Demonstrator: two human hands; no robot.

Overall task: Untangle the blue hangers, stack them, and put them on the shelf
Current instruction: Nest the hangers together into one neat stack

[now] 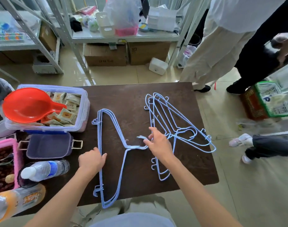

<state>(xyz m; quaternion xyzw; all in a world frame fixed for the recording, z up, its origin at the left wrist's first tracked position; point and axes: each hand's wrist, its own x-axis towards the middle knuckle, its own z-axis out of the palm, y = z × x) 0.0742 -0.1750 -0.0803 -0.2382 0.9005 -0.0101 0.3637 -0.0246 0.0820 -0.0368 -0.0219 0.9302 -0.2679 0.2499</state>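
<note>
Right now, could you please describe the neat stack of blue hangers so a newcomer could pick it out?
On the dark brown wooden table, look beside the clear plastic snack bin. The neat stack of thin blue wire hangers lies under the left hand, outlines aligned, unlike the tangled, splayed blue hangers further right.

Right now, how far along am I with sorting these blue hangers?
Partly done. A neat stack of hangers lies on the dark table, your left hand resting on its long bar. Your right hand is at that stack's hooks, beside the tangled pile, which still lies crossed at odd angles. Left: untangling those, adding them, then moving everything to the shelf.
</note>
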